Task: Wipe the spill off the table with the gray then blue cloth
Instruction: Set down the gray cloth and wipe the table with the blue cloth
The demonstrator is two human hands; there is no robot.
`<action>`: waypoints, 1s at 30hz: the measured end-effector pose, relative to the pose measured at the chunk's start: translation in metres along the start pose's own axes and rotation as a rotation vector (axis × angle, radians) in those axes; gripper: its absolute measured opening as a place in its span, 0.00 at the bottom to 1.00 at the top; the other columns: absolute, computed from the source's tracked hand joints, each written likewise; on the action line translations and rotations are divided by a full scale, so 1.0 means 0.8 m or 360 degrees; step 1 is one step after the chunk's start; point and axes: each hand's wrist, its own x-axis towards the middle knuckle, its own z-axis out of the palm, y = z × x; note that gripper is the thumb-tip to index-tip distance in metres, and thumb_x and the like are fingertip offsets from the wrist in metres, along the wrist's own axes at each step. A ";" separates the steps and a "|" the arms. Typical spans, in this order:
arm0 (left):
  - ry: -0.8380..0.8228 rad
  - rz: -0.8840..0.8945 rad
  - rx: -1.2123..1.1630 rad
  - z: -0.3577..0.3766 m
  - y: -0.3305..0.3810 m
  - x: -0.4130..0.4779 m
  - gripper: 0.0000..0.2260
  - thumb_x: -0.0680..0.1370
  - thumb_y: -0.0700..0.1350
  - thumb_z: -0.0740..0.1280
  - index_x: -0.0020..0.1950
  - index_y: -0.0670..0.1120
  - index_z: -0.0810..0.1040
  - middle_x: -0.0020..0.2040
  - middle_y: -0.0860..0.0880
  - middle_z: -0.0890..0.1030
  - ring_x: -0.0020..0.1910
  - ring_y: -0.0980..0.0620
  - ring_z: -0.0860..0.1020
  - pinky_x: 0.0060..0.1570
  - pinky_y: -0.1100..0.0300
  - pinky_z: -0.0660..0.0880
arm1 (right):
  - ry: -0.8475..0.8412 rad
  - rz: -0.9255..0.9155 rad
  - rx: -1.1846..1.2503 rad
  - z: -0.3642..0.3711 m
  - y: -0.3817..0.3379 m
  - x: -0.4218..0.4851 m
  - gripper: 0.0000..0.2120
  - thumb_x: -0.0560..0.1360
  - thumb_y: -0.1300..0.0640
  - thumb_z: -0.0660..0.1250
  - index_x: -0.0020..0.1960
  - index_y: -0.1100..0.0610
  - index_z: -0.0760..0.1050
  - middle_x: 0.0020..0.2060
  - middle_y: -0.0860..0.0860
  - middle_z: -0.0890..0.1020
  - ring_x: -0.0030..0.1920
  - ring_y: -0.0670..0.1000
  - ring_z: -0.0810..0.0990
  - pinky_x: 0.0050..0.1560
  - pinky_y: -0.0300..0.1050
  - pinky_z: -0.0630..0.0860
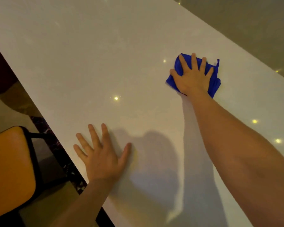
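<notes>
A crumpled blue cloth [213, 82] lies on the glossy white table [105, 54] toward its far right edge. My right hand [193, 76] presses flat on top of the cloth, fingers spread over it. My left hand [102, 154] rests palm down on the bare tabletop near the left edge, fingers apart, holding nothing. No gray cloth is in view. I cannot make out any spill on the surface; only small reflections of ceiling lights show.
An orange chair seat with a black frame [10, 169] stands beside the table's left edge. The table's dark edge [59, 149] runs diagonally from upper left to bottom centre. Grey floor [252, 30] lies beyond the far right edge.
</notes>
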 end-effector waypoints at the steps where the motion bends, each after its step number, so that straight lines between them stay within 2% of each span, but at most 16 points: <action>1: -0.0018 -0.0006 0.0009 -0.002 -0.001 -0.001 0.45 0.73 0.77 0.45 0.82 0.53 0.42 0.83 0.43 0.41 0.79 0.31 0.36 0.75 0.31 0.38 | -0.0006 0.0040 0.0026 0.001 -0.012 -0.006 0.36 0.78 0.28 0.43 0.83 0.40 0.47 0.84 0.51 0.48 0.82 0.64 0.43 0.78 0.72 0.43; 3: -0.0051 -0.0002 0.0025 -0.002 0.003 -0.001 0.45 0.73 0.77 0.45 0.82 0.53 0.41 0.83 0.44 0.39 0.79 0.32 0.34 0.75 0.32 0.37 | -0.0044 0.0006 0.0065 0.004 -0.047 -0.029 0.35 0.79 0.29 0.44 0.83 0.42 0.47 0.84 0.51 0.48 0.82 0.64 0.43 0.78 0.71 0.42; 4: -0.0057 -0.0004 0.0022 -0.003 0.002 -0.002 0.45 0.73 0.77 0.44 0.82 0.53 0.40 0.83 0.44 0.38 0.79 0.32 0.34 0.75 0.32 0.37 | -0.0063 -0.0109 0.0061 0.011 -0.073 -0.053 0.34 0.80 0.31 0.45 0.83 0.42 0.48 0.84 0.51 0.49 0.82 0.64 0.44 0.78 0.71 0.43; 8: -0.0071 -0.0024 0.0013 -0.005 0.005 0.000 0.46 0.72 0.78 0.45 0.82 0.53 0.42 0.83 0.44 0.39 0.79 0.33 0.35 0.75 0.32 0.38 | -0.0170 -0.0860 -0.0100 0.046 -0.142 -0.173 0.31 0.82 0.34 0.44 0.83 0.41 0.51 0.84 0.51 0.53 0.83 0.63 0.46 0.78 0.71 0.44; 10: -0.0098 -0.0032 0.0022 -0.008 0.006 -0.001 0.46 0.72 0.78 0.44 0.82 0.52 0.43 0.83 0.43 0.40 0.79 0.32 0.35 0.75 0.32 0.38 | -0.0284 -0.1168 -0.0177 0.048 -0.112 -0.199 0.30 0.82 0.34 0.43 0.83 0.40 0.51 0.84 0.50 0.53 0.83 0.61 0.46 0.79 0.69 0.45; 13: -0.0096 -0.0013 0.0012 -0.006 0.004 -0.002 0.46 0.72 0.78 0.43 0.82 0.52 0.43 0.83 0.43 0.40 0.79 0.31 0.35 0.75 0.31 0.40 | -0.0252 -0.1509 -0.0272 0.028 -0.018 -0.182 0.29 0.81 0.33 0.49 0.81 0.38 0.57 0.83 0.48 0.56 0.83 0.59 0.49 0.80 0.65 0.47; 15: -0.0066 -0.0012 0.0006 -0.003 0.002 0.001 0.45 0.73 0.77 0.44 0.82 0.52 0.41 0.83 0.43 0.40 0.78 0.32 0.34 0.75 0.31 0.39 | -0.0192 -0.1342 -0.0278 0.013 0.040 -0.144 0.31 0.79 0.31 0.50 0.81 0.36 0.55 0.83 0.47 0.57 0.83 0.58 0.49 0.80 0.68 0.48; 17: -0.0063 -0.0021 0.0008 -0.001 0.002 -0.001 0.46 0.73 0.77 0.45 0.82 0.52 0.41 0.83 0.42 0.39 0.78 0.32 0.34 0.75 0.32 0.38 | -0.0132 -0.0792 -0.0178 0.001 0.067 -0.104 0.32 0.77 0.29 0.48 0.80 0.33 0.50 0.84 0.47 0.55 0.83 0.59 0.48 0.79 0.70 0.46; 19: -0.0063 -0.0023 0.0007 -0.001 0.003 -0.002 0.46 0.73 0.78 0.44 0.82 0.52 0.41 0.83 0.42 0.39 0.78 0.32 0.34 0.75 0.32 0.37 | -0.0085 -0.0238 -0.0069 -0.001 0.052 -0.071 0.33 0.78 0.28 0.47 0.81 0.33 0.49 0.84 0.47 0.52 0.83 0.61 0.44 0.78 0.71 0.43; 21: -0.0061 -0.0020 0.0018 -0.002 0.002 -0.001 0.46 0.72 0.78 0.44 0.82 0.52 0.41 0.83 0.42 0.39 0.78 0.32 0.33 0.75 0.32 0.36 | -0.0079 0.0062 0.0042 0.006 0.005 -0.070 0.32 0.79 0.29 0.46 0.82 0.35 0.48 0.84 0.49 0.49 0.82 0.64 0.42 0.77 0.74 0.43; 22: -0.0068 -0.0019 0.0019 -0.003 0.002 -0.001 0.46 0.73 0.78 0.43 0.82 0.52 0.41 0.83 0.42 0.39 0.78 0.32 0.33 0.75 0.32 0.36 | -0.0078 0.0098 0.0066 0.010 -0.019 -0.087 0.32 0.80 0.30 0.46 0.82 0.36 0.47 0.84 0.51 0.48 0.82 0.66 0.42 0.77 0.75 0.43; 24: -0.0075 -0.0018 0.0000 -0.005 0.001 -0.002 0.44 0.73 0.77 0.43 0.82 0.53 0.41 0.83 0.43 0.39 0.78 0.32 0.34 0.75 0.32 0.37 | -0.0084 -0.0056 0.0049 0.028 -0.053 -0.161 0.32 0.80 0.32 0.48 0.82 0.38 0.49 0.84 0.52 0.50 0.82 0.67 0.43 0.77 0.74 0.44; 27: -0.0079 -0.0013 -0.0012 -0.009 0.001 -0.002 0.43 0.74 0.76 0.43 0.82 0.53 0.42 0.83 0.43 0.40 0.79 0.31 0.35 0.75 0.31 0.39 | -0.0077 -0.0289 0.0062 0.059 -0.068 -0.347 0.31 0.78 0.36 0.57 0.80 0.39 0.62 0.82 0.53 0.61 0.81 0.69 0.52 0.76 0.75 0.50; 28: -0.0083 -0.0023 -0.0017 -0.010 0.002 -0.003 0.43 0.74 0.76 0.43 0.82 0.53 0.41 0.83 0.43 0.40 0.79 0.32 0.35 0.75 0.32 0.38 | -0.0148 -0.0364 0.0038 0.067 -0.067 -0.416 0.31 0.76 0.36 0.59 0.78 0.40 0.65 0.80 0.54 0.65 0.80 0.70 0.56 0.74 0.76 0.51; 30: -0.0086 -0.0032 -0.0010 -0.010 0.003 -0.002 0.44 0.74 0.76 0.43 0.82 0.53 0.41 0.83 0.43 0.39 0.79 0.32 0.35 0.75 0.32 0.37 | -0.0336 -0.0532 -0.0071 0.083 -0.066 -0.520 0.33 0.73 0.34 0.59 0.77 0.39 0.66 0.80 0.54 0.66 0.78 0.69 0.58 0.73 0.76 0.50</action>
